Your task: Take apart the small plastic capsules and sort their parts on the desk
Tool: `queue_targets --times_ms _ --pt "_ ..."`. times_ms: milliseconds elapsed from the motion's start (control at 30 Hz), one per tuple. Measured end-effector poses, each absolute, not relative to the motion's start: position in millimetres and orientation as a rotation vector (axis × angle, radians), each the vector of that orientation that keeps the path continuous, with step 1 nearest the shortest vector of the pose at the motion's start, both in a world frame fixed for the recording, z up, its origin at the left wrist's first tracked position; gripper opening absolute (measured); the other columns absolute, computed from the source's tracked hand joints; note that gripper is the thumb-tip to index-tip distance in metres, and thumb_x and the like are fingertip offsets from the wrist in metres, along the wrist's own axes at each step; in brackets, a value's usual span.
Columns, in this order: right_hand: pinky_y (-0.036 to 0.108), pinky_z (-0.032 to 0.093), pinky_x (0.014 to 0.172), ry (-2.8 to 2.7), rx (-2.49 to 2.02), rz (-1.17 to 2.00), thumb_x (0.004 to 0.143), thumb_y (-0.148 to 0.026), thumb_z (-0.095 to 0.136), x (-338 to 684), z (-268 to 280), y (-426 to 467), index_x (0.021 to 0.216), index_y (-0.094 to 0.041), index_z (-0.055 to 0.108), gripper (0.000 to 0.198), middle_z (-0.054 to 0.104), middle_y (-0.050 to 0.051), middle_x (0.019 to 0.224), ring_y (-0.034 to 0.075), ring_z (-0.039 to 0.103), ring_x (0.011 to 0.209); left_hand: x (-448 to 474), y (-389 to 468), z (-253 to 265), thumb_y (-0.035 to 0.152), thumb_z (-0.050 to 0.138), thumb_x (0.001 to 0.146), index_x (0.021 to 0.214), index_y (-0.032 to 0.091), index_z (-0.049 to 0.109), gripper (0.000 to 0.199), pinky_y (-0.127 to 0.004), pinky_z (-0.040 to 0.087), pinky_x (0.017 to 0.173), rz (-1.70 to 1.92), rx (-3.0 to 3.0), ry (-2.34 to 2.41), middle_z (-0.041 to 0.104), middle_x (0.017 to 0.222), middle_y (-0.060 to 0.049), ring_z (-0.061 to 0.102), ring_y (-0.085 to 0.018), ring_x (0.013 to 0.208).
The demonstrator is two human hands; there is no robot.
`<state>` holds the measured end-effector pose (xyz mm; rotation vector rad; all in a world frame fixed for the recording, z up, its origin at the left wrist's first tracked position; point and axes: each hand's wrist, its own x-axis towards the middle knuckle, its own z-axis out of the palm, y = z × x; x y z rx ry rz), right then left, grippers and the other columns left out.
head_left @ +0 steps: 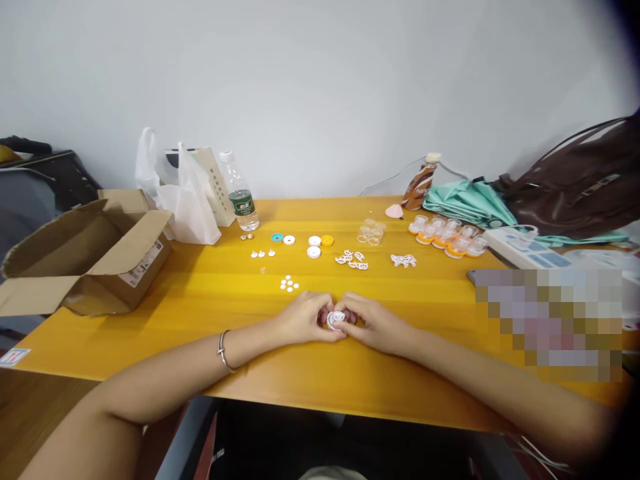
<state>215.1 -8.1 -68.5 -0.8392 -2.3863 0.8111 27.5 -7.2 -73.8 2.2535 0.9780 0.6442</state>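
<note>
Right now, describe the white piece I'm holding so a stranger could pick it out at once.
On the yellow-brown table, look toward the near edge, where the left hand and right hand meet. Between them is a small round white piece. Unlike the white discs farther back, which lie on the table, this one is held.

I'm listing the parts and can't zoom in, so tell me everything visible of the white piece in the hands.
The white piece is small and roundish, with a raised-looking rim and a paler, uneven middle; it looks like plastic. Held above the table, its face is turned toward the camera. The left hand and right hand pinch it from either side, fingers partly covering it. Finer detail is too small to tell.
</note>
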Motion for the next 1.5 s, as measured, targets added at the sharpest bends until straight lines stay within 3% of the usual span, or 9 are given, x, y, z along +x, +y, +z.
queue_targets --times_ms 200,500,933,1167,1500 --pt "0.022 0.041 0.059 -2.233 -0.821 1.063 0.078 -0.032 0.058 215.2 -74.5 5.4 0.078 -0.017 0.061 0.015 0.055 0.001 0.072 0.010 0.051 0.064 26.1 3.1 -75.6 0.049 0.070 0.061 0.068 0.015 0.047 0.041 -0.017 0.031 0.050 0.647 2.256 0.943 0.051 0.059 0.005 0.044 -0.006 0.054" --pt "0.021 0.038 0.054 -1.960 -1.086 1.064 0.070 -0.031 0.066 214.8 -79.8 6.3 0.070 -0.018 0.063 0.013 0.050 -0.002 0.063 0.010 0.047 0.058 27.1 14.0 -69.6 0.047 0.065 0.068 0.078 0.016 0.053 0.034 -0.019 0.034 0.058 0.582 2.282 1.021 0.055 0.063 0.004 0.047 -0.008 0.058" --pt "0.020 0.036 0.053 -1.950 -1.132 1.247 0.077 -0.025 0.058 219.1 -75.4 12.8 0.071 -0.017 0.062 0.011 0.048 -0.001 0.066 0.009 0.045 0.059 32.2 24.5 -73.2 0.038 0.066 0.068 0.075 0.018 0.046 0.029 -0.023 0.033 0.063 0.580 2.296 1.021 0.055 0.064 0.005 0.050 -0.009 0.059" --pt "0.021 0.040 0.057 -1.918 -1.137 1.251 0.078 -0.022 0.057 218.9 -77.7 9.8 0.077 -0.019 0.065 0.009 0.056 0.001 0.072 0.011 0.053 0.064 33.1 24.4 -74.6 0.039 0.066 0.066 0.073 0.018 0.046 0.030 -0.024 0.032 0.064 0.568 2.295 1.052 0.055 0.064 0.005 0.050 -0.009 0.058" --pt "0.023 0.043 0.056 -1.709 -1.100 1.236 0.075 -0.035 0.061 215.4 -79.0 9.6 0.074 -0.020 0.059 0.016 0.054 0.002 0.069 0.012 0.050 0.062 33.0 23.2 -76.3 0.039 0.064 0.066 0.073 0.018 0.045 0.029 -0.025 0.032 0.063 0.531 2.371 1.071 0.056 0.066 0.002 0.050 -0.012 0.061"
